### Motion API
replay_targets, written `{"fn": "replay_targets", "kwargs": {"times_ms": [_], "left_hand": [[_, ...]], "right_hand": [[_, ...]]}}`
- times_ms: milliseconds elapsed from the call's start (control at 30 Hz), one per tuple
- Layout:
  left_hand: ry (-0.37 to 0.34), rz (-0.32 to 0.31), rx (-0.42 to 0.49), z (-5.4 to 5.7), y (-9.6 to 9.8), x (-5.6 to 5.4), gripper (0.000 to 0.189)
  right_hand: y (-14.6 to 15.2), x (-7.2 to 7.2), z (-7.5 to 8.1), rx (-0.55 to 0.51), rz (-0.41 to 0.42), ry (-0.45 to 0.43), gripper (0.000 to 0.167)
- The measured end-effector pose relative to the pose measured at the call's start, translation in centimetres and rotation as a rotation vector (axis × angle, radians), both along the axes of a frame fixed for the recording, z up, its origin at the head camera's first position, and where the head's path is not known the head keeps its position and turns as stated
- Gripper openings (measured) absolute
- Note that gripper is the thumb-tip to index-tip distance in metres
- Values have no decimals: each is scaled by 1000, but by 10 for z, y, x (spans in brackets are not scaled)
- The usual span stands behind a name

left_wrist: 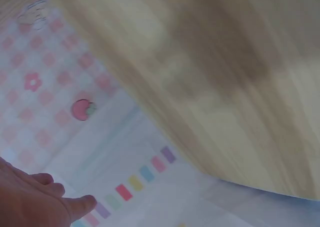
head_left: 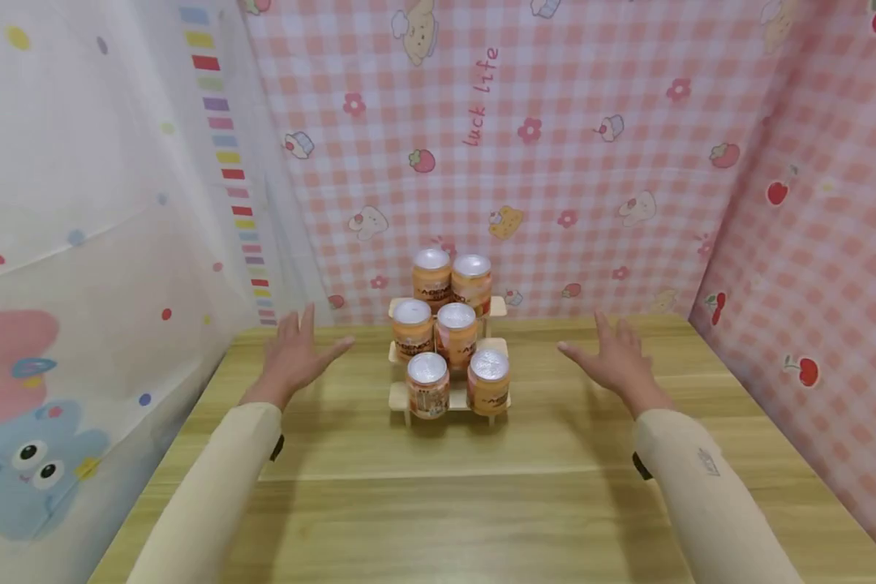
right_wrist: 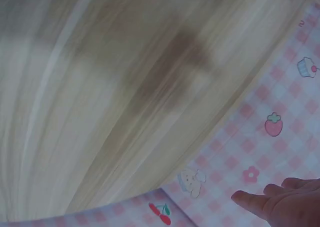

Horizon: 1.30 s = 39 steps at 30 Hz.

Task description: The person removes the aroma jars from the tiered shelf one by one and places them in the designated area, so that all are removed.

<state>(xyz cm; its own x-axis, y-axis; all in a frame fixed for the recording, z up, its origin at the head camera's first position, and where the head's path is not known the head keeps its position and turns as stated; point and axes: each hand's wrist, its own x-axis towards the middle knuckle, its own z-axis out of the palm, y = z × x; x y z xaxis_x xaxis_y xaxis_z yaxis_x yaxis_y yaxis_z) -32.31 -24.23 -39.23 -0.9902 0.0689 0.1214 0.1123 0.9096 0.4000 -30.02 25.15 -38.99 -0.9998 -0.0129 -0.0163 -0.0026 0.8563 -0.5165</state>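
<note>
1. With the clock face centred on the rack, a pale wooden three-tier rack point(head_left: 399, 397) stood on a wood-grain table point(head_left: 445, 519), facing six o'clock. Its stepped tiers seemed meant to keep every lid visible above the row in front.

2. Six orange cans point(head_left: 412, 337) with silvery lids stood upright on it, two per tier. The top and middle pairs sat close side by side; the bottom two stood apart, with bare shelf between them. Standing them upright probably let each rest steadily on its base.

3. The left hand point(head_left: 294, 357) was at nine o'clock, apart from the rack. Its thumb reached wide toward three o'clock and its other fingers stretched toward twelve, holding nothing.

4. The right hand point(head_left: 619, 357) mirrored it at three o'clock, thumb spread wide toward the rack, fingers extended, also holding nothing. Both hands appeared lifted off the table, perhaps to leave the cans untouched between them.

5. A pink gingham cloth point(head_left: 591, 186) hung at twelve o'clock, and a white patterned sheet point(head_left: 80, 186) at ten, likely to screen off the surroundings.
</note>
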Motion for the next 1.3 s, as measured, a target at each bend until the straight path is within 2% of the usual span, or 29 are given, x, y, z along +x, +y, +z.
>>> {"fn": "replay_targets", "kwargs": {"times_ms": [133,200,367,467,633,833,967,1133,1300], "left_hand": [[-4,-1,91,14,7,-9,108],[-5,-18,176,21,11,-15,109],[-59,-76,418,38,25,-26,109],[-105,-96,507,45,36,-32,108],[-161,-93,592,52,55,-42,111],[-167,-100,677,58,75,-54,105],[-171,-131,730,59,89,-62,94],[-165,-211,799,64,104,-71,83],[-162,-267,811,68,117,-79,82]], "right_hand": [[-6,-5,2,-106,20,36,104],[-10,-7,3,-167,23,33,103],[-21,-13,2,-297,2,13,95],[-29,-16,0,-365,-11,7,88],[-44,-21,-5,-492,-29,-28,78],[-54,-30,-13,-582,-20,-106,70],[-60,-34,-20,-638,-14,-141,66],[-70,-40,-27,-712,0,-191,63],[-79,-44,-34,-754,23,-228,59]]}}
